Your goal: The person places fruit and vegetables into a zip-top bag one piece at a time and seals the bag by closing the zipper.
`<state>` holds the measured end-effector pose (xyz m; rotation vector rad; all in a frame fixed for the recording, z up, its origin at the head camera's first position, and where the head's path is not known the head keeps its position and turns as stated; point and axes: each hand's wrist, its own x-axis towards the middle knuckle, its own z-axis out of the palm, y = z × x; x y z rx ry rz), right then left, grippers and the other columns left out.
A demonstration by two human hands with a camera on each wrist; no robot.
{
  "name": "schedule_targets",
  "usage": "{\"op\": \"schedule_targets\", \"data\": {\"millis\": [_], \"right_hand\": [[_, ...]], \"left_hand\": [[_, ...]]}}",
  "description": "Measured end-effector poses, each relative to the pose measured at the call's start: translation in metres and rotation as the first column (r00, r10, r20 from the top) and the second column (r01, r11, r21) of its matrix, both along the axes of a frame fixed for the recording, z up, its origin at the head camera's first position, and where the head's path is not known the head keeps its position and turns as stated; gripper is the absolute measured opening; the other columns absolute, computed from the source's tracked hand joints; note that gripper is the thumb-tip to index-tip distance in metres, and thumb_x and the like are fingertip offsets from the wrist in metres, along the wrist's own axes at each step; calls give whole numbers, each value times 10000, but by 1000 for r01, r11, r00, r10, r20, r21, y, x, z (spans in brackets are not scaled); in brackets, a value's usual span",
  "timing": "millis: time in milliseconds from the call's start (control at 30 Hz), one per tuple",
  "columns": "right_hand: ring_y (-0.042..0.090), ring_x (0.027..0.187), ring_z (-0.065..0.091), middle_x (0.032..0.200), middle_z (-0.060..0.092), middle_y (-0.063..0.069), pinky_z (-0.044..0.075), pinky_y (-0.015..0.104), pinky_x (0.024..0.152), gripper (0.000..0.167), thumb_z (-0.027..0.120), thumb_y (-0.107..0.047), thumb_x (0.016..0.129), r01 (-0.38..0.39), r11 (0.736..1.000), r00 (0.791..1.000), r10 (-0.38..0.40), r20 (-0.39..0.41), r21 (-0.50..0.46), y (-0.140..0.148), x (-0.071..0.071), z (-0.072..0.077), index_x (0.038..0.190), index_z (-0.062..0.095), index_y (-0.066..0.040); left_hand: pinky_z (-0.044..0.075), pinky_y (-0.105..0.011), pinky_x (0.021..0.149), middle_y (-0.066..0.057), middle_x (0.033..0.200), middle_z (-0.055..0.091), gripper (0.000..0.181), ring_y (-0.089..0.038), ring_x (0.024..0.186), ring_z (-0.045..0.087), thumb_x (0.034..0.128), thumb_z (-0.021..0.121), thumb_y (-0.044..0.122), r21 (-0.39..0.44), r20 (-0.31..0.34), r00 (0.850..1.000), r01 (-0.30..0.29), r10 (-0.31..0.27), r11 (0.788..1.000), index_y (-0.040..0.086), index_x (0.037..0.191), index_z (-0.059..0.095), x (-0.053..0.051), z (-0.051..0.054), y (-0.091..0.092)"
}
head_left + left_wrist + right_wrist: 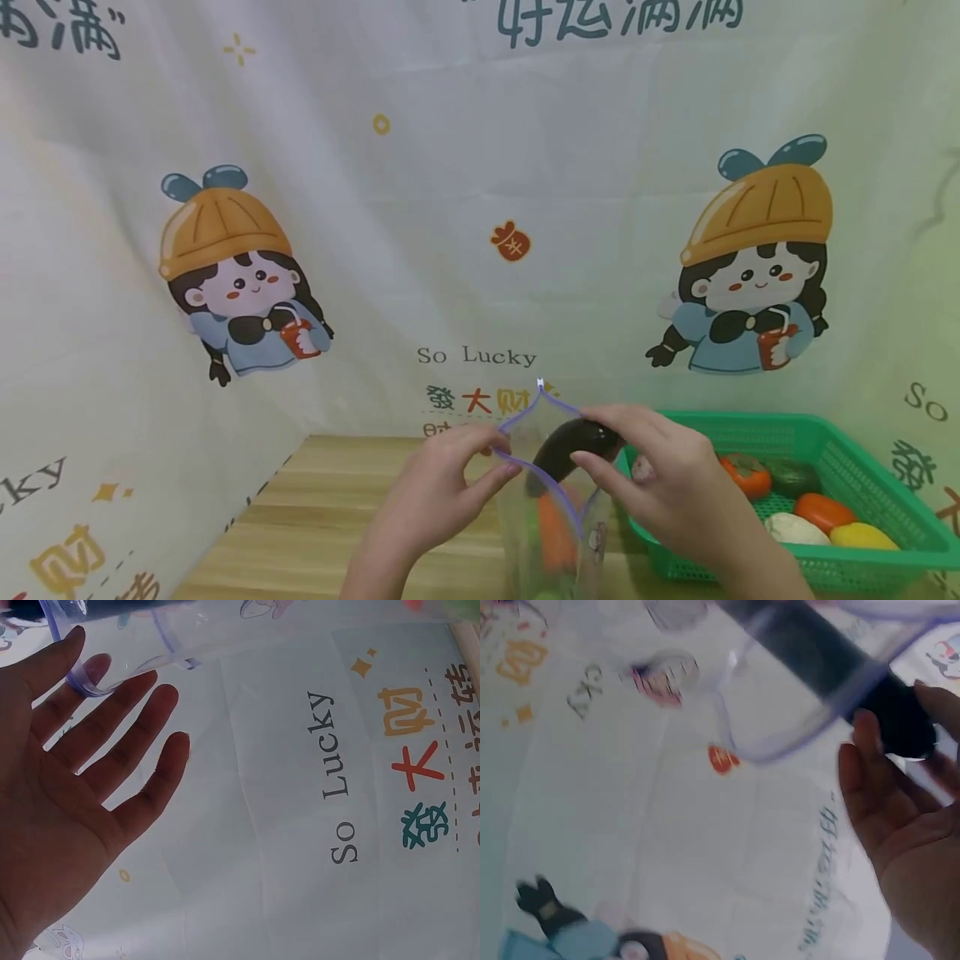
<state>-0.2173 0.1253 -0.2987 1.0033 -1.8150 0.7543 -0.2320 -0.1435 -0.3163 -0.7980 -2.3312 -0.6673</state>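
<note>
A clear zip bag (517,533) with a purple-blue rim stands with its mouth spread, an orange item (557,533) and something green inside. The left hand (442,487) pinches the rim's left side between thumb and index finger; in the left wrist view the other fingers of the left hand (97,757) spread loosely. A dark eggplant (570,450) lies tilted through the mouth, its lower end within the bag. The right hand (675,483) grips its upper end; in the right wrist view the fingers of the right hand (907,795) curl round the eggplant (900,712).
On the right of the wooden table (300,517) stands a green basket (795,425) with a tomato (823,510), a yellow item (862,536), a white one (795,529) and other produce. Behind hangs a printed cloth (450,208).
</note>
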Motion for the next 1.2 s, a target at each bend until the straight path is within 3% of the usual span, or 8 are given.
{"op": "schedule_targets", "data": {"millis": [100, 200, 367, 533, 800, 1033, 1167, 1200], "right_hand": [[-45, 750, 657, 1051, 786, -39, 525, 157, 611, 357, 853, -205, 921, 13, 1000, 966, -15, 257, 10, -9, -5, -5, 1261, 755, -158], [-23, 784, 714, 1104, 796, -17, 579, 199, 648, 349, 828, -224, 945, 22, 999, 887, -31, 461, 25, -15, -8, -7, 1281, 761, -163], [-10, 724, 666, 925, 766, -91, 544, 189, 620, 217, 661, -383, 1062, -103, 986, 791, 0, 612, 133, -16, -12, -7, 1082, 811, -226], [7, 537, 359, 584, 377, -147, 336, 218, 506, 428, 540, -446, 1111, -231, 945, 688, -11, 725, 234, -11, -11, -5, 818, 751, -217], [7, 628, 494, 665, 492, -164, 448, 225, 593, 388, 533, -434, 1115, -331, 892, 671, -6, 741, 307, -1, -10, -3, 839, 714, -230], [108, 1102, 660, 880, 643, -220, 544, 238, 824, 142, 677, -484, 1011, -453, 815, 666, 39, 745, 361, 11, 0, -5, 974, 735, -360], [22, 920, 579, 881, 613, -204, 522, 200, 723, 194, 735, -561, 941, -470, 810, 661, 58, 749, 352, 11, 2, -5, 982, 732, -371], [-3, 949, 594, 888, 628, -226, 550, 212, 771, 200, 732, -568, 940, -456, 813, 683, 59, 728, 362, 10, 1, -6, 992, 729, -375]], "left_hand": [[606, -337, 891, 130, 1008, 758, 130, -63, 998, 712, 948, 820, 280, -1, -6, 1000, -4, 4, 1000, 235, 1024, 724, 0, 0, -1], [605, -336, 893, 134, 1014, 759, 123, -60, 1002, 711, 952, 816, 285, -4, 1, 1000, -2, 2, 1000, 241, 1025, 726, 1, 1, -1], [598, -329, 881, 143, 1002, 748, 117, -83, 983, 714, 952, 815, 290, -8, 9, 1000, 14, -14, 1000, 251, 1011, 722, 0, 4, 0], [600, -334, 886, 142, 994, 750, 120, -74, 988, 710, 944, 822, 300, -29, 23, 1000, -5, 6, 1000, 251, 998, 726, 1, 5, 1], [610, -343, 921, 106, 1029, 775, 77, -102, 1082, 729, 945, 818, 255, -14, 51, 998, 41, -40, 999, 246, 957, 742, 2, 4, -1], [611, -337, 939, 80, 1028, 752, 76, -109, 1073, 722, 976, 778, 221, 21, 23, 989, 145, -145, 989, 228, 952, 706, 0, 1, -3], [602, -320, 920, 75, 1078, 743, 59, -114, 1042, 702, 983, 769, 212, 10, 10, 985, 172, -172, 985, 214, 960, 715, -1, -1, -3], [608, -335, 939, 59, 1117, 755, 59, -135, 1079, 713, 978, 774, 203, 19, -14, 986, 166, -166, 986, 207, 955, 721, -1, -2, -4]]}}
